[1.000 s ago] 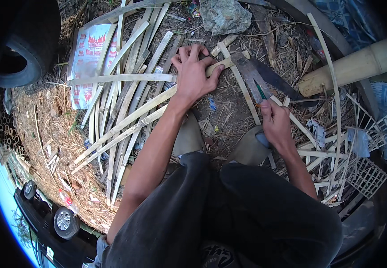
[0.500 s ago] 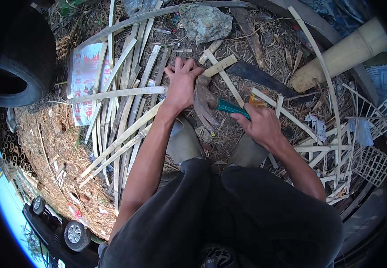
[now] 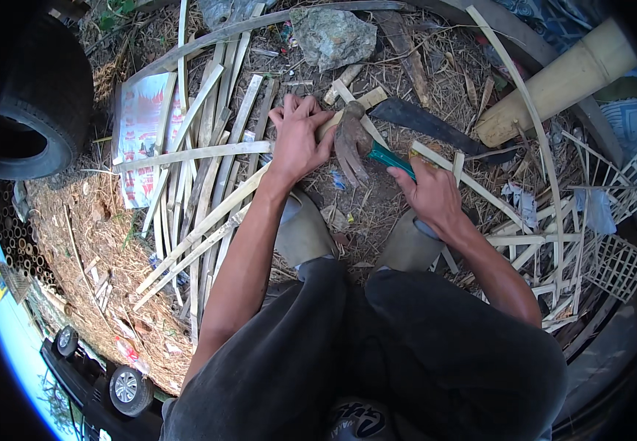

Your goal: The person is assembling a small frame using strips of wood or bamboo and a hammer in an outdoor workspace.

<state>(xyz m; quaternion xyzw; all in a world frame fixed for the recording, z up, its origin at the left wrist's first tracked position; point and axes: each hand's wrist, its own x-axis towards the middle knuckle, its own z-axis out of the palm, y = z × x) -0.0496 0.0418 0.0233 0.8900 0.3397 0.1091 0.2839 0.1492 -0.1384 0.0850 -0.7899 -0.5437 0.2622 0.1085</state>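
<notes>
My right hand (image 3: 432, 195) is wrapped round the green grip of a claw hammer (image 3: 389, 158). The worn, rusty hammer head (image 3: 352, 147) lies over the spot where two bamboo strips cross, its claw turned toward me. Just left of it, my left hand (image 3: 300, 140) has bent fingers pressed down round the near end of a short bamboo strip (image 3: 372, 98); the fingertips are partly hidden. The other, paler strip (image 3: 343, 91) runs under the hammer head. Beyond the hammer lies a dark, wide machete blade (image 3: 425, 126).
Many split bamboo strips (image 3: 212, 140) are heaped at left beside a printed sheet (image 3: 142, 140). A rock (image 3: 333, 38) sits at the far side, a thick bamboo pole (image 3: 557, 92) at far right. Lattice pieces (image 3: 620, 268) lie right; a tire (image 3: 28, 140) stands left.
The hammer head has shifted right and slightly away from me, onto the crossing strips. My right hand has moved a little to the right; my left hand keeps its place.
</notes>
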